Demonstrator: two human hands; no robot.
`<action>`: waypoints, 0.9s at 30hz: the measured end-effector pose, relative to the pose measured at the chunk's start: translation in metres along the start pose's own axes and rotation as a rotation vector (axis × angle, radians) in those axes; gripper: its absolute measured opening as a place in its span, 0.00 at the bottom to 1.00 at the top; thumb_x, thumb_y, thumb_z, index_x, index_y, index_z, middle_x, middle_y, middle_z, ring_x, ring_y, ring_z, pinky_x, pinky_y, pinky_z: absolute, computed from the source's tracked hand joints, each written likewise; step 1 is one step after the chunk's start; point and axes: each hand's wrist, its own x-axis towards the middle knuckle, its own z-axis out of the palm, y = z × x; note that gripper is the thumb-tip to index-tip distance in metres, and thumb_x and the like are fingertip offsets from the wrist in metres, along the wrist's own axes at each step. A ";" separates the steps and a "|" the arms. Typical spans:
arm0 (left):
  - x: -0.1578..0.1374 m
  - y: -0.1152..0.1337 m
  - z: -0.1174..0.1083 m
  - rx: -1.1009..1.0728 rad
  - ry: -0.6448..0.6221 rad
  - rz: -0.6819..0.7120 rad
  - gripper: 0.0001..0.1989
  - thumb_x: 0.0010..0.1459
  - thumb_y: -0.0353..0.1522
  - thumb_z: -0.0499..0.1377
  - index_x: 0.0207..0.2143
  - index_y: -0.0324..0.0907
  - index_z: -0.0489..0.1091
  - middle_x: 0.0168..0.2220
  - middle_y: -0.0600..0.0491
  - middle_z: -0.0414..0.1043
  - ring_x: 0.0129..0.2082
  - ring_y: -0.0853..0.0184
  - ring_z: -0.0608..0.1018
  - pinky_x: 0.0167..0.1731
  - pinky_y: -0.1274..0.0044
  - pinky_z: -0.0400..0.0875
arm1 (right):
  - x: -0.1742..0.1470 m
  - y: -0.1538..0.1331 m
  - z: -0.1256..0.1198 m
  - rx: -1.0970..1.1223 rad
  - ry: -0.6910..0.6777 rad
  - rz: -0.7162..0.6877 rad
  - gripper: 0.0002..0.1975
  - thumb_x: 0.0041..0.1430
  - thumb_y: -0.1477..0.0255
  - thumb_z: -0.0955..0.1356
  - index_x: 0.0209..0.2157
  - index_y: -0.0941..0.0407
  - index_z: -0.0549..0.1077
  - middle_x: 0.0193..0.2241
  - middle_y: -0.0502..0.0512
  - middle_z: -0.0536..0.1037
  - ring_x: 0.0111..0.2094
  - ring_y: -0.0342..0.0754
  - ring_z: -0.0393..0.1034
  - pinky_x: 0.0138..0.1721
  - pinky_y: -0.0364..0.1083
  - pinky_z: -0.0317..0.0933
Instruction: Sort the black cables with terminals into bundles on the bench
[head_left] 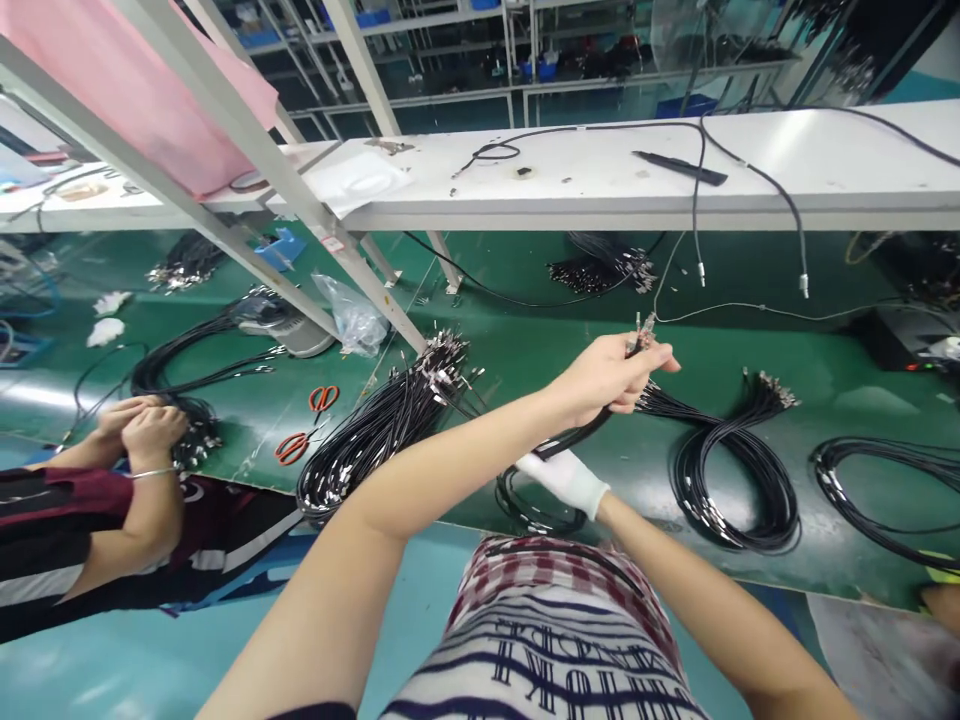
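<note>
My bare left hand [611,378] is closed around the end of a black cable bundle, and small metal connectors stick out beyond its fingers. Lower down, my right hand [568,482], in a white glove, grips the same cable bundle [577,437]; its fingers are partly hidden under the cables. Part of the bundle loops onto the bench [544,518] in front of me. To the left lies a large heap of black cables [375,435] with metal ends. A coiled cable bundle [780,500] lies to the right, its connectors fanned out.
Another cable coil [832,470] lies at far right. Orange-handled scissors [324,400] and a second orange-handled pair [291,447] lie left of the heap. A white shelf [525,180] crosses above the green bench, with cables hanging from it. A co-worker's hands [154,430] handle cables at left.
</note>
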 end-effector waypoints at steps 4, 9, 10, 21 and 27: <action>-0.020 -0.036 -0.035 0.435 0.010 0.036 0.33 0.56 0.45 0.61 0.58 0.39 0.57 0.51 0.41 0.68 0.52 0.62 0.72 0.52 0.68 0.66 | -0.001 0.010 -0.005 0.233 0.134 0.107 0.24 0.57 0.51 0.65 0.37 0.60 0.70 0.30 0.53 0.69 0.24 0.41 0.55 0.23 0.41 0.53; -0.068 -0.131 -0.063 1.350 0.006 -0.150 0.49 0.40 0.41 0.71 0.61 0.32 0.55 0.57 0.33 0.63 0.58 0.45 0.66 0.59 0.58 0.55 | -0.011 0.029 -0.031 0.309 0.186 0.258 0.21 0.55 0.52 0.65 0.32 0.58 0.64 0.17 0.44 0.58 0.16 0.38 0.48 0.14 0.38 0.41; -0.071 -0.147 -0.066 1.394 0.057 -0.225 0.39 0.49 0.38 0.67 0.59 0.33 0.56 0.52 0.36 0.68 0.54 0.49 0.71 0.55 0.62 0.61 | -0.013 0.033 -0.036 0.311 0.166 0.278 0.20 0.54 0.54 0.66 0.31 0.59 0.64 0.16 0.45 0.60 0.15 0.38 0.48 0.14 0.38 0.42; 0.006 -0.227 -0.119 1.484 0.160 -0.391 0.17 0.65 0.40 0.49 0.47 0.35 0.63 0.42 0.42 0.72 0.42 0.60 0.77 0.39 0.74 0.68 | -0.064 0.129 -0.091 0.044 0.392 0.422 0.19 0.62 0.74 0.60 0.53 0.67 0.62 0.35 0.61 0.74 0.33 0.47 0.72 0.42 0.49 0.67; 0.029 -0.275 -0.108 1.657 0.124 -0.379 0.17 0.66 0.35 0.47 0.51 0.34 0.62 0.46 0.40 0.67 0.45 0.57 0.75 0.42 0.70 0.70 | -0.072 0.173 -0.082 -0.310 0.660 0.440 0.27 0.60 0.79 0.61 0.61 0.64 0.58 0.54 0.67 0.66 0.56 0.53 0.62 0.61 0.52 0.50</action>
